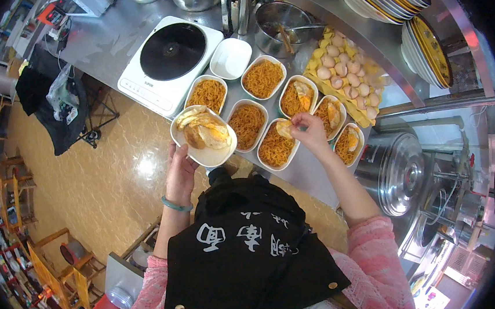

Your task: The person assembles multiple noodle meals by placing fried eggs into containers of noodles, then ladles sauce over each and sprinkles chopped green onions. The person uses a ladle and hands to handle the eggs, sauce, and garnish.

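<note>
In my left hand is a white bowl, tilted a little, with several fried eggs lying in it. The fingers of my right hand pinch another fried egg over the front container of noodles. Behind it, a noodle container has a fried egg on top. To the right, two more containers also carry eggs. Containers with plain noodles stand between my hands and farther back. One white container beside the cooker holds nothing.
A white induction cooker sits left of the containers. At the back stand a metal pot with utensils and a yellow tray of eggs. Stacked plates rest on the right shelf. A large lidded steel pot stands at the right.
</note>
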